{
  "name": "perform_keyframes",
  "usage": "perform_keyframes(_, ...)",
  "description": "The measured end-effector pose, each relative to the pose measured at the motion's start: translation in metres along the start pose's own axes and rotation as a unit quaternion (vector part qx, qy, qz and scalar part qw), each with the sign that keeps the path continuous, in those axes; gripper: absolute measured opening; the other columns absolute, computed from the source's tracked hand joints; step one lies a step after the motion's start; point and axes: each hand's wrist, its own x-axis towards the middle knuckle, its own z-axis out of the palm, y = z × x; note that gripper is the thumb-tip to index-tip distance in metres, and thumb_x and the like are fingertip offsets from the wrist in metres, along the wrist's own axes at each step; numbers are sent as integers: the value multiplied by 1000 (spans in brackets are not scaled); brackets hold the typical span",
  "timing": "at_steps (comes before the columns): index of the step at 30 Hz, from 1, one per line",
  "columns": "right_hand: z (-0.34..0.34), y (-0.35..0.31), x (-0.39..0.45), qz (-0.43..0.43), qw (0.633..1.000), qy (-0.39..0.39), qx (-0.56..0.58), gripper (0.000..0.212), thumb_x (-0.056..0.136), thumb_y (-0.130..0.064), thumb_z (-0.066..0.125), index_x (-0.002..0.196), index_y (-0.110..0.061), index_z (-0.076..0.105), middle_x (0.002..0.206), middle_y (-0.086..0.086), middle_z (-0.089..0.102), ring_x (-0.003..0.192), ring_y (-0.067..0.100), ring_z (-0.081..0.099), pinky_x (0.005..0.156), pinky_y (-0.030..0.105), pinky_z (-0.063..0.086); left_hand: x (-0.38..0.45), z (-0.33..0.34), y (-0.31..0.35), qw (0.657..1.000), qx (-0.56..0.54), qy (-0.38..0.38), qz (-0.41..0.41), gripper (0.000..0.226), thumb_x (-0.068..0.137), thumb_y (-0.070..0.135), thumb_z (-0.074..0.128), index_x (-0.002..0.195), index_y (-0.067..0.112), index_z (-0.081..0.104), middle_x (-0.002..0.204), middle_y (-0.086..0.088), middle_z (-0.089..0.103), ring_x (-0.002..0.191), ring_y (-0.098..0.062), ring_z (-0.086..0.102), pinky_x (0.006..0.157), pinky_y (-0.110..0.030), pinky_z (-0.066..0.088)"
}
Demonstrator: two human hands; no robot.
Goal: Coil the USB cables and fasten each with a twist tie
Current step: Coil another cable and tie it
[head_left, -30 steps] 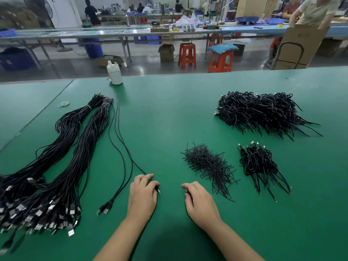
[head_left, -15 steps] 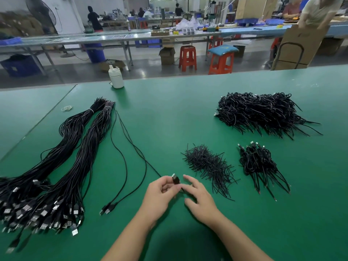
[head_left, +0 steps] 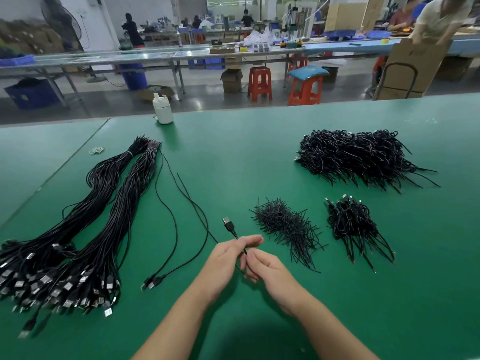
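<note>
While bare green table [head_left: 233, 157] lies open ahead, we note both hands, left hand [head_left: 228, 258] and right hand [head_left: 265, 268], now raised, pinching one USB cable [head_left: 230, 226], its plug lifted higher than before.

On the table [head_left: 233, 157], your cable bundles [head_left: 85, 229] lie left, ties [head_left: 283, 224] centre, coiled cables [head_left: 355, 224] right of them, a bigger pile [head_left: 358, 157] behind, a bottle [head_left: 162, 110] at the far edge.
</note>
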Motion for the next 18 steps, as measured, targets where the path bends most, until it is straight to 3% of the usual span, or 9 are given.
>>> perform_keyframes(3,3,1,-2,22,1000,-20,-4,35,107,-26,38,82,-13,58,58,-2,38,62,17,37,69,33,34,3,4,3,997,-8,60,48,44,105,20,32,109,25,75,115,7,72,111,-7,63,97,-21,45)
perform_keyframes(5,5,6,-3,52,998,-34,-9,37,107,-25,35,80,-12,56,57,-2,36,61,16,36,72,34,35,11,1,12,978,-147,126,75,43,105,17,30,110,10,73,117,-7,72,118,-19,63,103,-34,44)
perform_keyframes(7,5,10,-3,88,996,-29,-5,37,107,-29,36,75,-14,50,58,-2,33,59,16,32,73,34,35,18,-15,26,914,-390,85,70,42,102,22,35,107,0,71,116,-19,70,113,-28,66,93,-37,52)
perform_keyframes(8,4,11,-2,101,995,-18,4,37,106,-31,38,73,-15,47,57,-3,31,59,16,29,74,35,35,18,-26,33,886,-458,29,64,42,99,26,40,102,2,74,111,-18,72,102,-26,71,81,-34,57)
perform_keyframes(9,2,11,-1,109,994,-3,19,37,104,-33,40,71,-16,45,57,-4,30,58,16,27,73,33,36,13,-35,39,882,-469,-43,38,39,97,29,45,99,6,76,106,-14,74,90,-22,74,71,-29,58)
perform_keyframes(11,-3,6,6,118,990,31,64,38,101,-33,47,65,-18,45,56,-4,28,56,16,24,65,29,35,3,-43,43,904,-367,-218,-23,37,98,29,47,103,4,74,98,-12,75,81,-21,74,65,-24,58)
perform_keyframes(13,-9,0,13,123,987,41,94,39,99,-30,51,61,-20,50,54,-4,29,54,15,24,57,28,28,-2,-39,31,940,-151,-292,-86,42,101,29,43,110,-5,67,95,-21,73,81,-30,74,64,-32,61)
perform_keyframes(16,-8,-10,18,115,993,22,21,39,98,-25,49,60,-20,52,53,-4,33,52,13,27,54,28,25,-1,-27,8,962,72,-202,-172,41,107,25,37,101,1,70,98,-23,72,87,-33,73,84,-46,59)
perform_keyframes(18,-6,-15,19,108,992,42,-40,41,99,-22,46,58,-22,50,56,-1,35,55,13,30,56,29,27,2,-21,1,974,88,-119,-170,42,108,22,37,93,10,74,99,-19,74,92,-30,72,91,-44,57)
